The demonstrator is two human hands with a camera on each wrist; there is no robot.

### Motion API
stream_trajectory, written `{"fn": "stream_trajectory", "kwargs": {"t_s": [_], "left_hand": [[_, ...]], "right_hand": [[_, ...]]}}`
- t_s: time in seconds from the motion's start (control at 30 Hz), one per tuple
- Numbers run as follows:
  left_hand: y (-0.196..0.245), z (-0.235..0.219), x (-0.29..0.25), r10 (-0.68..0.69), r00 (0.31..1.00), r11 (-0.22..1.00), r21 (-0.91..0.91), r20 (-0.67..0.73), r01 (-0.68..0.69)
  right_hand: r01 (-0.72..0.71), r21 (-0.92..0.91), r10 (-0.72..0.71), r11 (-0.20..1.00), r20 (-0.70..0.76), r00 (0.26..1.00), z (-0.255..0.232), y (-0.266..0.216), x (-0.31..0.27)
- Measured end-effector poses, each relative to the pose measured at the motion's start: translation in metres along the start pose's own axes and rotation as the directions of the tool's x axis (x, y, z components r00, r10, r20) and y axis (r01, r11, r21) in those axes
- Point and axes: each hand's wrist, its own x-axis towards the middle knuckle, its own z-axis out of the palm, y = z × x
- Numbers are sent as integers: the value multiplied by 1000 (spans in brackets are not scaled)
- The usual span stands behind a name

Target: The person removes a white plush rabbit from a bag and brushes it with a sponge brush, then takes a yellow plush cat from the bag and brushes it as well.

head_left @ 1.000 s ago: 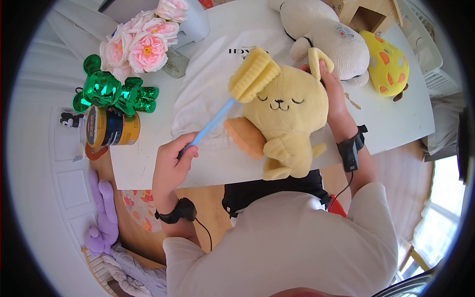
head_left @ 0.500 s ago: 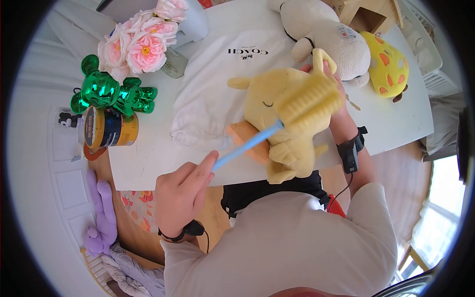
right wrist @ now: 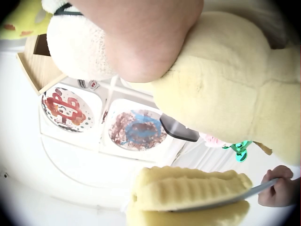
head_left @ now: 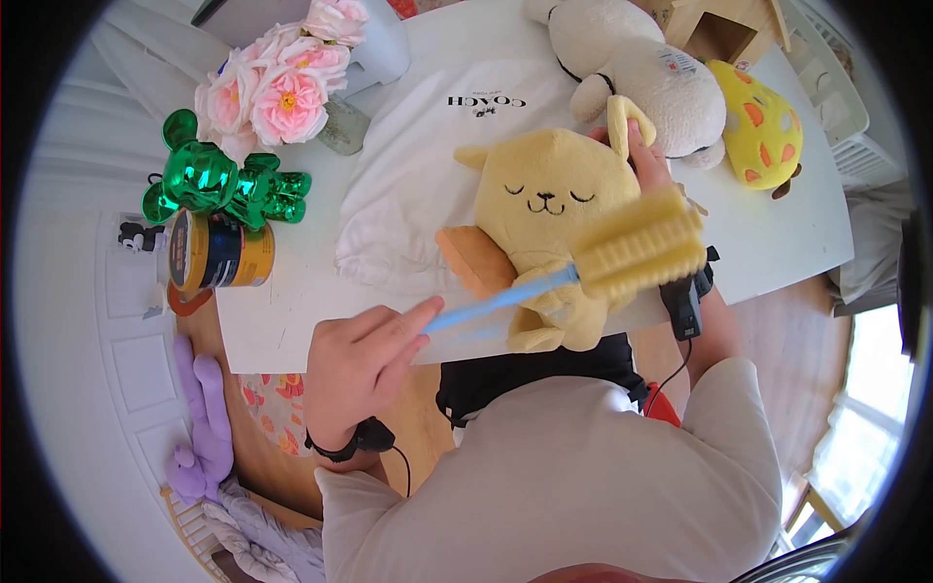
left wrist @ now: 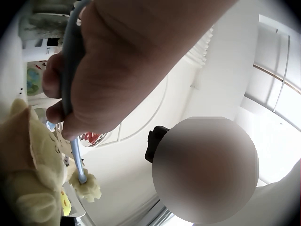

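My left hand (head_left: pixel 364 374) grips the blue handle of a duster (head_left: pixel 641 243), its index finger stretched along the handle. The duster's ribbed yellow head is blurred and overlaps the plush's lower right side and my right forearm in the head view. A pale yellow plush toy (head_left: pixel 530 175) with closed stitched eyes and an orange piece at its side sits up at the table's near edge. Behind its head, my right hand (head_left: pixel 649 163) holds it beside the looped ear, most fingers hidden. In the right wrist view, the duster head (right wrist: pixel 188 188) is apart from the plush body (right wrist: pixel 225 80).
A white shirt (head_left: pixel 408 185) with black print lies on the white table (head_left: pixel 292 321). At left stand a shiny green bear figure (head_left: pixel 199 175), a yellow tub (head_left: pixel 224 251) and pink flowers (head_left: pixel 292 97). A white plush (head_left: pixel 641 73) and a yellow spotted plush (head_left: pixel 758 126) lie at right.
The duster has swung from the plush's left ear, across its face, to its lower right side. My left hand has shifted right and down. The plush turned slightly and came back; my right hand keeps holding it.
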Motion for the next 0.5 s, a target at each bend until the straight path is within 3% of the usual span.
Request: {"fn": "stream_trajectory", "kwargs": {"t_s": [0.03, 0.13, 0.23, 0.33, 0.43, 0.5], "left_hand": [[-2, 2, 2, -55, 995, 999, -8, -79, 54], [-19, 9, 6, -187, 952, 981, 3, -244, 193], [-31, 8, -5, -175, 968, 984, -73, -181, 164], [-47, 4, -28, -286, 946, 955, -125, -154, 269], [-69, -7, -71, -329, 942, 905, -266, 61, 333], [-78, -11, -98, -220, 959, 894, -355, 180, 272]], "right_hand": [[-11, 59, 12, 998, -11, 1000, -1, 3, 2], [50, -116, -49, 992, 18, 999, 8, -8, -8], [58, -125, -59, 990, -7, 998, 7, -7, -6], [43, -111, -45, 993, -10, 999, 9, -8, -6], [60, -117, -61, 991, -3, 998, 8, -7, -5], [48, -128, -51, 991, -19, 999, 7, -6, -5]]}}
